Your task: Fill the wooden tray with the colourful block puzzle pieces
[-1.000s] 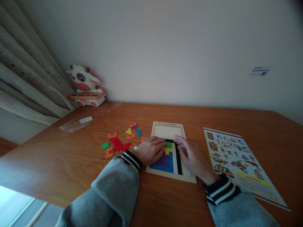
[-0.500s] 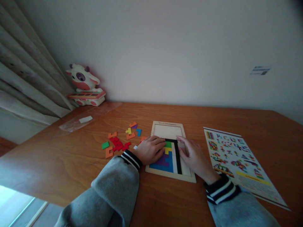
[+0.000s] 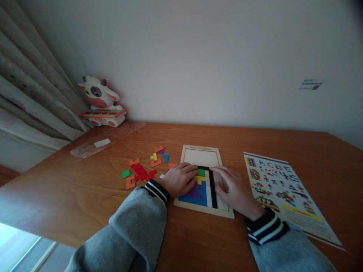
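Note:
A wooden puzzle board [image 3: 183, 156] lies on the table in front of me. Its lower part holds flat blue, purple, yellow, green and white pieces, bordered by black strips [image 3: 212, 189] along the top and right. My left hand [image 3: 181, 177] rests palm down over the left side of the board, fingers stretched over the pieces and hiding some. Over the board's right side is my right hand [image 3: 231, 187], its thumb and fingers apart. The right index fingertip touches the black border near its upper right corner. Neither hand grasps a piece.
Loose red pieces [image 3: 138, 172], a green piece [image 3: 126, 173] and orange pieces [image 3: 130, 182] lie left of the board. A printed pattern sheet [image 3: 286, 189] is at the right. Clear plastic wrap [image 3: 87, 150] and a cow-shaped toy keyboard [image 3: 103, 102] sit at the back left.
My right hand's fingers have shifted slightly down, bringing the index fingertip onto the black border's corner. My left hand and the pieces look unmoved.

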Demonstrator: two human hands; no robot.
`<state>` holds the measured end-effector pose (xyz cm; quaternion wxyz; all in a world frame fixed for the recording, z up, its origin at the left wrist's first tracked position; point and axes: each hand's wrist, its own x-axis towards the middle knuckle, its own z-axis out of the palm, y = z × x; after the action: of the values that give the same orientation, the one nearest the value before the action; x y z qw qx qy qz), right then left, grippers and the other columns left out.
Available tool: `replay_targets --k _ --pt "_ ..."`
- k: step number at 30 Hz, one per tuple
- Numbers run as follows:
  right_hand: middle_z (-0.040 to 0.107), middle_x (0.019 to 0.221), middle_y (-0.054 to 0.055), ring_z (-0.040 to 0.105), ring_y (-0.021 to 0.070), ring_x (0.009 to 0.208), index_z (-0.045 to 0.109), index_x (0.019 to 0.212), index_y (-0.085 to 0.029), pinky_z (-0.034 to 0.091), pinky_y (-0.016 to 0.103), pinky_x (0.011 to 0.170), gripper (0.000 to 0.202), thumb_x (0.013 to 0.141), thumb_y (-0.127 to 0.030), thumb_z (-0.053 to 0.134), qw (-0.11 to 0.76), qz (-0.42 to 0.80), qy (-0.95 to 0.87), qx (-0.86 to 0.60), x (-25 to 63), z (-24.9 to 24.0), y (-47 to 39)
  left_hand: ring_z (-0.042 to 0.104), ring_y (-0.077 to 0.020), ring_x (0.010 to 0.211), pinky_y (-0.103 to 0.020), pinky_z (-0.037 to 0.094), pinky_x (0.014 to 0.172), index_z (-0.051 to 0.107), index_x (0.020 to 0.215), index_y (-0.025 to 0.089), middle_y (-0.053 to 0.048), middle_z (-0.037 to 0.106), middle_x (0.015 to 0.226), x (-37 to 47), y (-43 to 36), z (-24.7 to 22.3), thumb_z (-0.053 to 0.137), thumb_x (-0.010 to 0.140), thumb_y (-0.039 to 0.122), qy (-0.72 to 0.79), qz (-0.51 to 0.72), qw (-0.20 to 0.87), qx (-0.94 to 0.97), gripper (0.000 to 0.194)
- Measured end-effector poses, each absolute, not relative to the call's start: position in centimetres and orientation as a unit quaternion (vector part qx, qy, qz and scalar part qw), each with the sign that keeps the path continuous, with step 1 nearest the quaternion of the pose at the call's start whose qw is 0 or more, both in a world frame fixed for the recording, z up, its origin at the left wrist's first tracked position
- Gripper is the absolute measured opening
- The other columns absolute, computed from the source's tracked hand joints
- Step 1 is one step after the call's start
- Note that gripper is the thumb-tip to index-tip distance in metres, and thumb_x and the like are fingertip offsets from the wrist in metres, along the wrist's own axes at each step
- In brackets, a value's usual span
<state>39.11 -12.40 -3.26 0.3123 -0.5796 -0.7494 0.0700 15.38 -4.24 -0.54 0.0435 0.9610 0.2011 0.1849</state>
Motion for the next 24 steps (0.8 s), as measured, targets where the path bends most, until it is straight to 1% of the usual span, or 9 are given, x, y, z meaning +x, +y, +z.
replay_targets --k 5,12,16,19,24 --pt "0.063 0.123 0.008 0.058 0.0264 0.114 0.055 0.125 -0.023 0.043 0.047 0.099 0.039 0.088 -0.018 0.047 0.327 0.063 -0.738 -0.586 39.2 -3.3 -12.3 0.059 -0.0237 0.111 -0.040 0.049 0.099 0.064 0.117 0.016 -0.011 0.065 0.122 15.4 -4.3 -0.6 0.043 0.099 0.029 0.203 0.186 0.038 0.961 0.030" --pt "0.063 0.122 0.009 0.057 0.0263 0.114 0.055 0.125 -0.023 0.044 0.047 0.098 0.033 0.093 -0.025 0.047 0.348 0.057 -0.729 -0.587 39.4 -3.6 -12.1 0.060 -0.0225 0.107 -0.038 0.050 0.095 0.062 0.119 0.017 -0.010 0.066 0.117 14.9 -3.8 -0.3 0.044 0.099 0.030 0.232 0.195 0.021 0.953 0.030" --pt "0.064 0.119 0.009 0.058 0.0268 0.112 0.055 0.125 -0.023 0.045 0.047 0.096 0.033 0.093 -0.028 0.048 0.364 0.045 -0.715 -0.595 39.6 -3.8 -12.1 0.062 -0.0239 0.101 -0.039 0.052 0.090 0.064 0.117 0.017 -0.010 0.068 0.110 12.5 -2.3 0.4 0.047 0.096 0.026 0.291 0.187 -0.027 0.938 0.028" --pt "0.065 0.119 0.009 0.059 0.0267 0.111 0.055 0.125 -0.023 0.046 0.047 0.096 0.033 0.093 -0.030 0.049 0.367 0.042 -0.712 -0.597 39.7 -4.0 -12.1 0.064 -0.0230 0.100 -0.037 0.053 0.087 0.065 0.114 0.021 -0.008 0.068 0.109 9.9 -1.0 0.8 0.049 0.092 0.021 0.315 0.157 -0.040 0.935 0.026" --pt "0.065 0.119 0.009 0.059 0.0266 0.111 0.056 0.125 -0.023 0.047 0.046 0.096 0.033 0.094 -0.031 0.049 0.360 0.044 -0.714 -0.598 39.8 -4.2 -12.0 0.064 -0.0231 0.106 -0.037 0.051 0.095 0.065 0.112 0.021 -0.008 0.069 0.111 6.9 0.4 0.7 0.050 0.092 0.024 0.325 0.151 -0.027 0.933 0.024"
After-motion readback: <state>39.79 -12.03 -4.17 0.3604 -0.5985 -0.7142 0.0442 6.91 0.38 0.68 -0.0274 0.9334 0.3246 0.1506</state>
